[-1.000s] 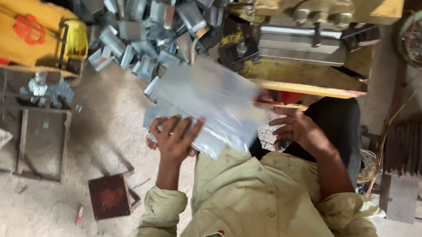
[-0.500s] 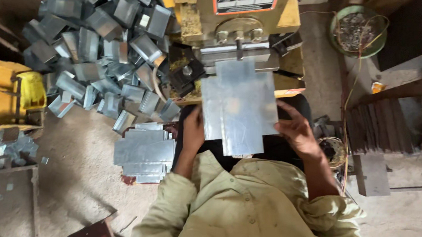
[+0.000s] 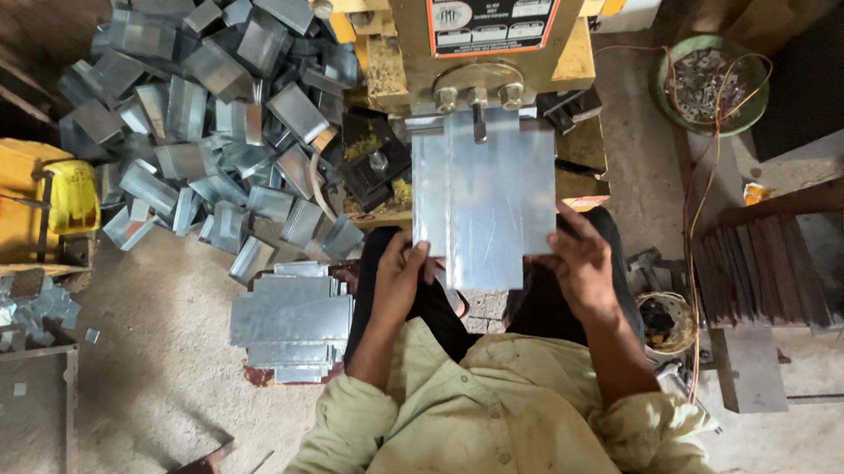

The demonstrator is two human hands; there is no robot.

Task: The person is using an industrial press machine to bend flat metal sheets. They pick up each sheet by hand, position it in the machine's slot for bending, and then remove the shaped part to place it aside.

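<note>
Both hands are clamped on a flat rectangular sheet of shiny galvanised steel (image 3: 485, 207), the left hand (image 3: 401, 274) pinching its near left corner and the right hand (image 3: 581, 262) gripping its near right edge, so the two sit apart at the width of the sheet. The sheet's far edge lies under the round head and bolts of the yellow power press (image 3: 477, 46), while its near edge hangs over the person's lap. To do this feed well, I judge the sheet should be kept level and square to the press, with its far edge seated evenly rather than skewed. The fingers should stay on the near edge only, well back from the tooling. To the left of the left hand, a stack of flat grey steel blanks (image 3: 293, 322) rests on the floor within easy reach. Beyond it spreads a heap of bent, channel-shaped steel pieces (image 3: 201, 109). Cut edges look sharp, so a firm, steady pinch seems safer than sliding the grip.
</note>
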